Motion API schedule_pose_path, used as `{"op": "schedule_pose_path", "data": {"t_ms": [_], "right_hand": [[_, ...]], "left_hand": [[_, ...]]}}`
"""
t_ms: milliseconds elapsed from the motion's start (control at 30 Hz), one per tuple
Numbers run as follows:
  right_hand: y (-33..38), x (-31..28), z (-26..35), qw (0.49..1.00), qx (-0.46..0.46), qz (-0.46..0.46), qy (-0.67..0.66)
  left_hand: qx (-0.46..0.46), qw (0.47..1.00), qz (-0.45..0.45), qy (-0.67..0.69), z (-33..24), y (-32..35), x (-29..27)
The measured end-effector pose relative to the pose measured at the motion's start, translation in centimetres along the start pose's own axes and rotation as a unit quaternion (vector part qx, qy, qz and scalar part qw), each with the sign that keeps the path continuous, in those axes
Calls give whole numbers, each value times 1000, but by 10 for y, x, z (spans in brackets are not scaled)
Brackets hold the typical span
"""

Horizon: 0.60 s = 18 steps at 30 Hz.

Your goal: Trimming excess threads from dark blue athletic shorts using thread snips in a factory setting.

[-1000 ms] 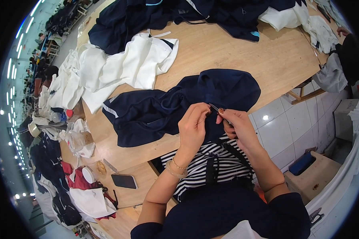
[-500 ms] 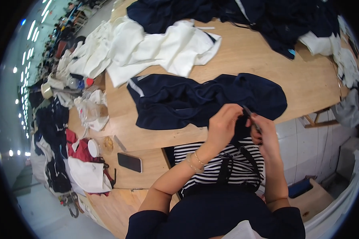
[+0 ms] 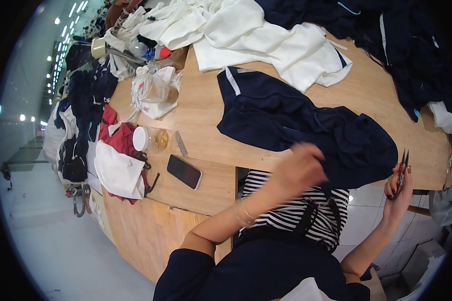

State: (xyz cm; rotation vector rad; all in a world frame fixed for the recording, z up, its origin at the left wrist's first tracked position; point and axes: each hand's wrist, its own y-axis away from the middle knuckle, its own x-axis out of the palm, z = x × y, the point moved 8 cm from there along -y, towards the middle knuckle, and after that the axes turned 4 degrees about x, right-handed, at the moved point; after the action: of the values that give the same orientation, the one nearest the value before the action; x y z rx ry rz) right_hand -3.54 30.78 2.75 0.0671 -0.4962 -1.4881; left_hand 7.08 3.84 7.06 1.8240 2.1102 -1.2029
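Note:
A dark navy garment (image 3: 306, 120) with a white stripe lies spread on the wooden table (image 3: 206, 125), its near edge hanging over the front. My left hand (image 3: 299, 170) is blurred at that near edge, fingers bent on the cloth. My right hand (image 3: 399, 193) is off to the right, past the garment, and grips small thread snips (image 3: 402, 170) pointing up. Below both hands is a black-and-white striped piece (image 3: 296, 210) against my lap.
A white garment (image 3: 281, 40) and more navy clothes (image 3: 402, 45) lie at the back. A black phone (image 3: 184, 171), a small blade (image 3: 181, 144), a lidded jar (image 3: 150, 139) and a clear bag (image 3: 153, 90) sit left. Piles of clothes line the left edge.
My hands, together on the garment before, have parted: the right one with the snips has swung out to the right, the left stays at the cloth. The view has shifted right.

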Motion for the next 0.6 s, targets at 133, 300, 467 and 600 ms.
{"op": "schedule_pose_path", "data": {"t_ms": [133, 300, 467, 600], "right_hand": [[-5, 36, -17, 999, 27, 34, -18], [2, 109, -19, 993, 22, 109, 36], [7, 180, -36, 962, -23, 248, 109], [10, 239, -66, 942, -53, 268, 194]], "left_hand": [[-117, 963, -122, -209, 77, 6, -104], [-54, 955, -65, -285, 116, 14, -140], [-38, 961, -44, -271, 127, 3, -156], [-81, 967, -53, -235, 146, 1, -159]]}}
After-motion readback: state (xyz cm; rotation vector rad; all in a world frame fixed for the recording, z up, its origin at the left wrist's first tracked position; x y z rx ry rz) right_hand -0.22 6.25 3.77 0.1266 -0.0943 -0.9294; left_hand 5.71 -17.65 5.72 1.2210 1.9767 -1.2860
